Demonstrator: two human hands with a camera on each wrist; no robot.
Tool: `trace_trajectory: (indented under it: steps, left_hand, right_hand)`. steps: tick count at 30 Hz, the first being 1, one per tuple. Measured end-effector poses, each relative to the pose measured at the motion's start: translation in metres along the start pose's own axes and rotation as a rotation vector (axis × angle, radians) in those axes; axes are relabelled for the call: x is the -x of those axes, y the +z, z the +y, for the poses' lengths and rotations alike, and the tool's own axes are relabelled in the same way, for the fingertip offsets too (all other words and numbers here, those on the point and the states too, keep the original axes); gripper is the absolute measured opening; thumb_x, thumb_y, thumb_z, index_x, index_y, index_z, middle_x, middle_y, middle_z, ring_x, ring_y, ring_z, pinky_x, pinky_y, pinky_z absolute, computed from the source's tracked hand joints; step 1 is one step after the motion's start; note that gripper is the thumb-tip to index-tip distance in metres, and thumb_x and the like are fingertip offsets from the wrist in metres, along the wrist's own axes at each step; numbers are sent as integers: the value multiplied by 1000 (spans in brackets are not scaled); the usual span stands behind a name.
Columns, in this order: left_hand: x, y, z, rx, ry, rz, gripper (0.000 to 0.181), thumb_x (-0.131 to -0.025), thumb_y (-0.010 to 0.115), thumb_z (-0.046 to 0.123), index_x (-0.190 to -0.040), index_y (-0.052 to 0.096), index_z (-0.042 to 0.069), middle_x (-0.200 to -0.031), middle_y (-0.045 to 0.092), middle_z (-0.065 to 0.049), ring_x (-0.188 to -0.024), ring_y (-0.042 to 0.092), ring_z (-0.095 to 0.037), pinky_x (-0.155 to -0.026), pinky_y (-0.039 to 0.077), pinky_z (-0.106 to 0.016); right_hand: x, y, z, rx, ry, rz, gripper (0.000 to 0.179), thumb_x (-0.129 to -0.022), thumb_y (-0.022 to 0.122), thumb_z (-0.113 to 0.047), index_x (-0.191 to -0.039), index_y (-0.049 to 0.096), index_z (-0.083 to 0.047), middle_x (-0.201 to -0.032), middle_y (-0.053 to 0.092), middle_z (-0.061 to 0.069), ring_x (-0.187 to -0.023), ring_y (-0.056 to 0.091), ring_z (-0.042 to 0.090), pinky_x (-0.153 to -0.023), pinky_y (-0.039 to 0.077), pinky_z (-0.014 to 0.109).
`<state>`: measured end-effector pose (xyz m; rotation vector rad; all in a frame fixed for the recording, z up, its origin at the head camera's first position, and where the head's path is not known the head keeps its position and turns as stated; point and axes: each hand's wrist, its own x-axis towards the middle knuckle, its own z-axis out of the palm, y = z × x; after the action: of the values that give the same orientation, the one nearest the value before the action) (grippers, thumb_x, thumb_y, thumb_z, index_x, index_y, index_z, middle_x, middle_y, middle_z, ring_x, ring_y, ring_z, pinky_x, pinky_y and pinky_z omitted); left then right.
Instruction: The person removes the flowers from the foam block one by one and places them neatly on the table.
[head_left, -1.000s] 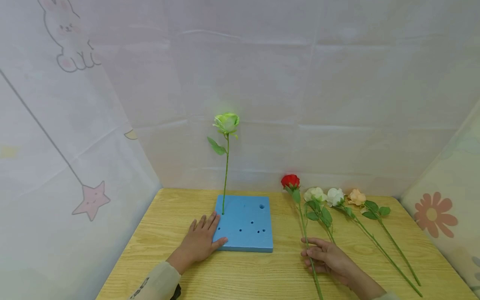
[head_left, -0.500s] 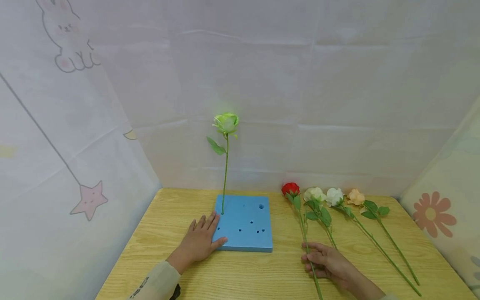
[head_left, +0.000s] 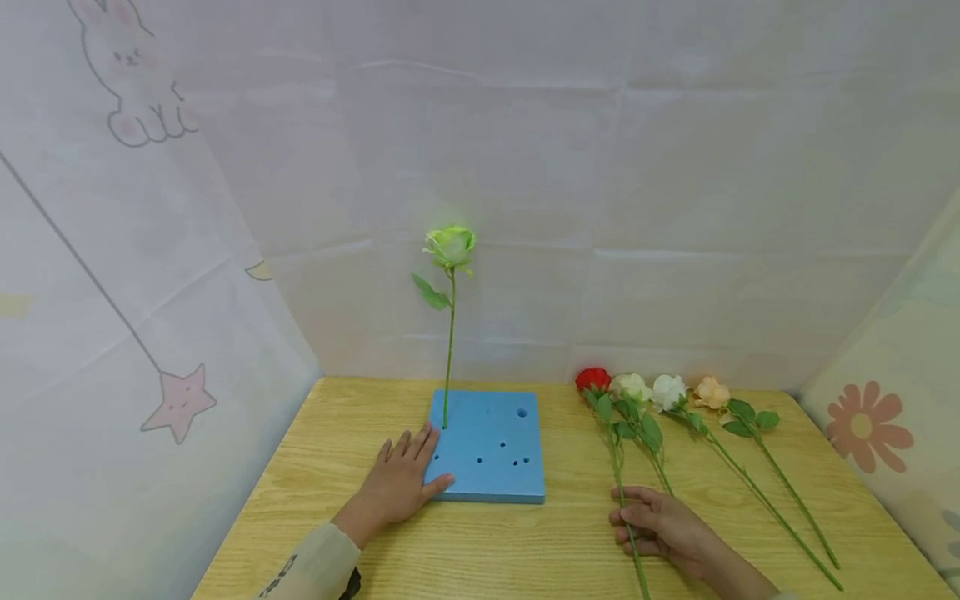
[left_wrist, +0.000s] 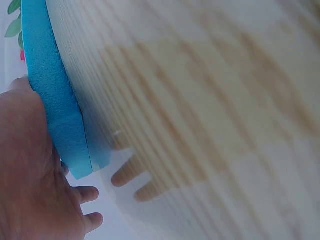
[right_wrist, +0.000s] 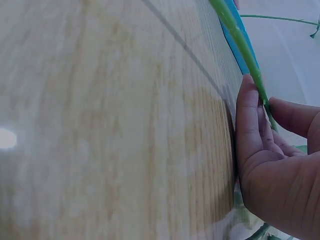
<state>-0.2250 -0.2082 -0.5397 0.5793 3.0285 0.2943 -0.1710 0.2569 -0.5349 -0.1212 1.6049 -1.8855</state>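
My left hand (head_left: 401, 479) lies flat with fingers spread, over the left edge of a blue foam board (head_left: 491, 482) that has several holes. In one of those holes, near the left fingertips, a light green rose (head_left: 451, 247) stands upright. My right hand (head_left: 663, 527) pinches the stem of a red rose (head_left: 593, 380) between thumb and fingers, low over the table right of the board. In the right wrist view the green stem (right_wrist: 239, 42) passes between the thumb and fingertips. The red bloom points toward the back wall, beside a cream rose (head_left: 631, 387).
A white rose (head_left: 669, 392) and a peach rose (head_left: 712, 392) lie to the right of the cream one, their stems slanting toward the front right. The wooden table (head_left: 360, 400) ends at a pale cloth backdrop (head_left: 480, 167) printed with cartoon figures.
The red rose's bloom has come down and moved right, next to the cream rose. My right hand has shifted slightly right and toward me, still pinching the stem. The left hand stays put.
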Motion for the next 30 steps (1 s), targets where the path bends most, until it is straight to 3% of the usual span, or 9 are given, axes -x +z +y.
trace_trajectory:
  steps: [14, 19, 24, 30]
  left_hand:
    - [-1, 5, -3, 11, 2, 8, 90, -98, 31, 76, -165, 17, 17, -170, 15, -6, -151, 22, -43, -118, 18, -66]
    - [-1, 3, -2, 19, 4, 9, 89, -99, 33, 74, -164, 19, 15, -170, 16, -7, -151, 22, -44, -118, 18, -67]
    - [0, 1, -1, 11, -4, -12, 91, -98, 30, 76, -165, 17, 16, -170, 13, -7, -152, 21, -43, -119, 17, -66]
    - [-1, 1, -1, 2, -5, -16, 91, -98, 28, 76, -165, 17, 16, -170, 13, -6, -152, 21, -43, -119, 17, -65]
  right_hand:
    - [-1, 0, -2, 39, 3, 28, 69, -104, 59, -15, -153, 20, 15, -118, 67, 13, -100, 71, 22, -87, 59, 41]
    - [-1, 2, -1, 98, 7, 92, 71, -103, 61, -13, -153, 20, 17, -118, 64, 16, -103, 70, 25, -89, 59, 42]
    - [1, 5, -3, 188, -15, 168, 75, -100, 64, -11, -152, 19, 19, -118, 61, 19, -107, 68, 27, -90, 58, 44]
    - [4, 5, -9, 409, -41, 249, 61, -101, 65, -15, -149, 37, 13, -118, 61, 18, -106, 67, 27, -83, 60, 41]
